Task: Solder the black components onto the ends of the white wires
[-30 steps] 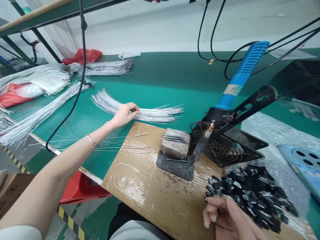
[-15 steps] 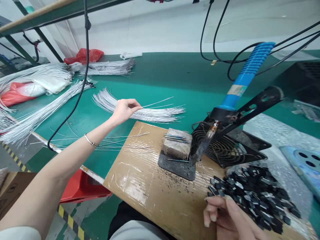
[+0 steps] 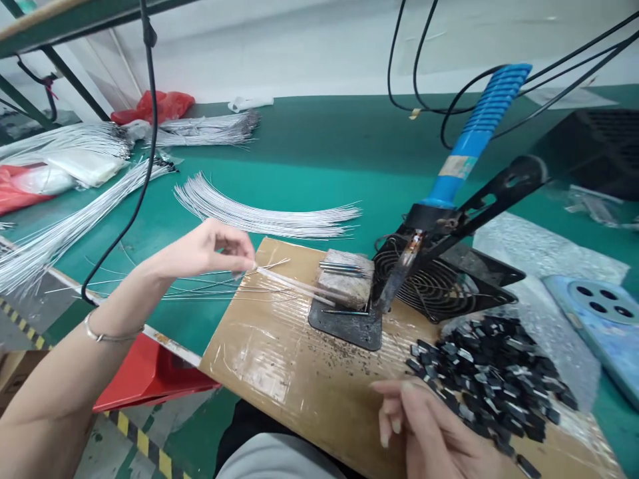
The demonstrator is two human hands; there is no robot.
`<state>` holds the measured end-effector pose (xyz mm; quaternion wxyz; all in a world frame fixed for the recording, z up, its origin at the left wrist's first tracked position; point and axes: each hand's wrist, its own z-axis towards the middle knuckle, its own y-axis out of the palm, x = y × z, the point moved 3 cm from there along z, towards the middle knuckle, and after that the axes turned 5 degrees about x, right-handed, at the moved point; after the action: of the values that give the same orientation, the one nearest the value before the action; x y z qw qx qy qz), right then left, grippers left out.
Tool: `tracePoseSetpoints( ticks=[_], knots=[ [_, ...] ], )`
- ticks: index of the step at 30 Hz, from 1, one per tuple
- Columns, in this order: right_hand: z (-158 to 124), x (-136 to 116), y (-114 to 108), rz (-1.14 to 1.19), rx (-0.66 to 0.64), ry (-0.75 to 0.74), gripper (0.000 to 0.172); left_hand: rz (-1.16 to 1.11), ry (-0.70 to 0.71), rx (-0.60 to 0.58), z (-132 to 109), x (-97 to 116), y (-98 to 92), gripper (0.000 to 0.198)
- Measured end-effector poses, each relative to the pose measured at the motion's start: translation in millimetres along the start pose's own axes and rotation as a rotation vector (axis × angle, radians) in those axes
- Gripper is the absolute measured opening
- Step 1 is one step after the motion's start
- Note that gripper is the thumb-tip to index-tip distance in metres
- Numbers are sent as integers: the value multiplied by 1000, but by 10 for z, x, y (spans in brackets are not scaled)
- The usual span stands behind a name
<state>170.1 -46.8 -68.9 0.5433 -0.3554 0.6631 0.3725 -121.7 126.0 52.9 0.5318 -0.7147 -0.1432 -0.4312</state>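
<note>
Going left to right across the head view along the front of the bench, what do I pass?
Red tray → left hand pinching a thin white wire → brown block → soldering iron in its stand → pile of small black parts → blue plate with holes.

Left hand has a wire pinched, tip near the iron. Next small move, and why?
Probably ease the white wire the rest of the way to the soldering iron tip. The left hand pinches it, its free end pointing there but short of it. The right hand is by the black parts.
</note>
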Motion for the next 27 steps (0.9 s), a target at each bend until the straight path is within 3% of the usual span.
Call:
tracePoseSetpoints(
  ticks=[2, 8, 19, 27],
  knots=[
    [-56, -90, 177, -64, -115, -42, 27, -16, -45, -49, -157, 12, 110, 14],
    [-116, -222, 499, -100, -198, 25, 16, -81, -69, -104, -330, -12, 398, 12],
    [-90, -172, 405, -83, -254, 65, 25, -201, -48, -161, -356, 5, 403, 12],
    [-79, -202, 375, -83, -308, 51, 27, -176, -11, -265, -366, 14, 397, 12]
  ],
)
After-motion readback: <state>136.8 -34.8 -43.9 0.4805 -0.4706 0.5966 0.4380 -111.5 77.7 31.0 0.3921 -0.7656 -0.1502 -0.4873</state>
